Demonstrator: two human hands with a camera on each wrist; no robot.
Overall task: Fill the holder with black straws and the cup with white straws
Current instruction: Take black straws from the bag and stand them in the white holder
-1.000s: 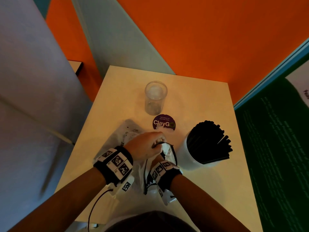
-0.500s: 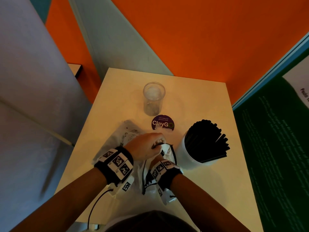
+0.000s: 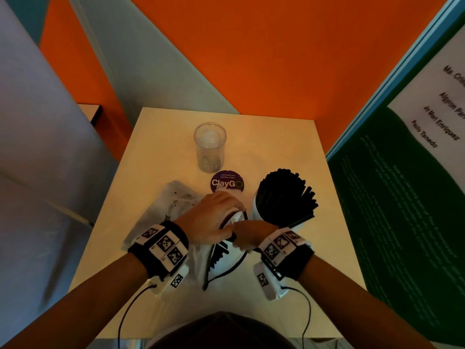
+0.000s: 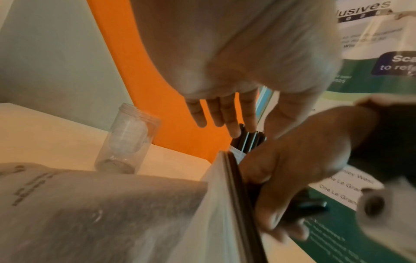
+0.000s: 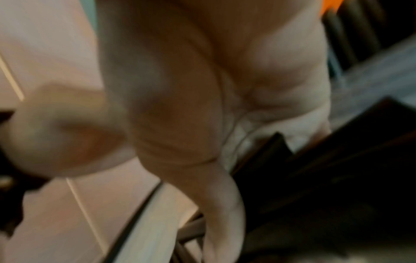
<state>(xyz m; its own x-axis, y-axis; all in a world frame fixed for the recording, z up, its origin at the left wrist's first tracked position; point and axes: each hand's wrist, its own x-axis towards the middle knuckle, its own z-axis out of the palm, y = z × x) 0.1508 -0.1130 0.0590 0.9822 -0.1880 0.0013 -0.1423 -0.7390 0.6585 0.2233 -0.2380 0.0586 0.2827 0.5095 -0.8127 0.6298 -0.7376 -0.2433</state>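
Note:
A white holder [image 3: 259, 212] at the right of the table is packed with black straws [image 3: 286, 197]. The clear cup [image 3: 210, 147] stands empty behind the purple sticker [image 3: 227, 183]. A plastic bag [image 3: 221, 263] with a black rim lies at the near middle with black straws [image 3: 219, 250] in it. My right hand [image 3: 247, 235] reaches into its mouth and grips a bundle of these straws [image 4: 301, 206]. My left hand [image 3: 214, 217] lies over the bag's mouth, its fingers [image 4: 221, 115] straight. The right wrist view is blurred. No white straws show.
A second, printed plastic bag [image 3: 173, 205] lies flat left of my hands. The small table [image 3: 289, 147] is hemmed in by an orange wall behind, a grey panel at the left and a green poster board [image 3: 402, 210] at the right.
My right wrist has shifted to the right and the hand has risen into view at the bag's mouth. The left hand stays over the bag. The holder and cup have not moved.

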